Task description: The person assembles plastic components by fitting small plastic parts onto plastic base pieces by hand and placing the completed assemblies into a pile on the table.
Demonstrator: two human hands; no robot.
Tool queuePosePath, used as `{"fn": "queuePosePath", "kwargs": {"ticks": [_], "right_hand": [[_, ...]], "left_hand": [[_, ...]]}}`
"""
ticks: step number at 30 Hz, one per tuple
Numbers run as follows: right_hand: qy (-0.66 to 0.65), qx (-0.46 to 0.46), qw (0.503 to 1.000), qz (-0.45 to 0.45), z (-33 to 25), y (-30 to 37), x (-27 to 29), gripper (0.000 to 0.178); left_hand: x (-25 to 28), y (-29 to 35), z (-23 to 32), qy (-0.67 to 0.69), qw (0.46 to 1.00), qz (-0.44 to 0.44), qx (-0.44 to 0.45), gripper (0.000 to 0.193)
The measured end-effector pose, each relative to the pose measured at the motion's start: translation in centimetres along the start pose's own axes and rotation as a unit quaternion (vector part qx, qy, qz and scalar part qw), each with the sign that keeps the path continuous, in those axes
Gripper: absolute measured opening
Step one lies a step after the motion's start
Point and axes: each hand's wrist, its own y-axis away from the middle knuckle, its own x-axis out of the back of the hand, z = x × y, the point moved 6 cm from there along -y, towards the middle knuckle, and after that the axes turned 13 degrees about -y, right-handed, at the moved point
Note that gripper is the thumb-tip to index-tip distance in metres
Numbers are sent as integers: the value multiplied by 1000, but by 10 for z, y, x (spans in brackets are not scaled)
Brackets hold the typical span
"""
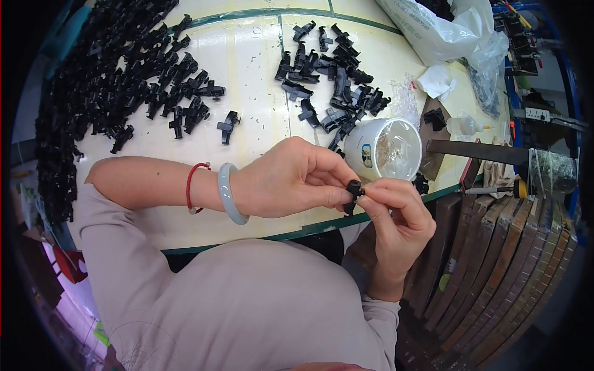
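Between my two hands, just over the table's near edge, is a small black plastic part. My left hand pinches it between thumb and fingers. From the right, my right hand has its thumb and fingertips pressed together at the part's side; whatever tiny piece they may hold is hidden. Right behind the hands stands a white tub, tipped toward me, with clear film and small bits inside. Similar black parts lie in a loose heap beyond my left hand.
A much larger pile of black parts covers the table's left side. At the far right lie a plastic bag, a crumpled white tissue and a small bottle. A dark metal bar juts in over the right edge, above upright boards.
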Motion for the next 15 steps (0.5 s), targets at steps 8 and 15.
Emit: {"fn": "queuePosePath", "kwargs": {"ticks": [8,15], "right_hand": [[-6,23,997,77,12,10,-6,22],[149,53,987,7,38,39,-12,26]], "left_hand": [[10,3,10,-65,997,4,38,23],[84,48,20,-364,909,154,134,26]]}}
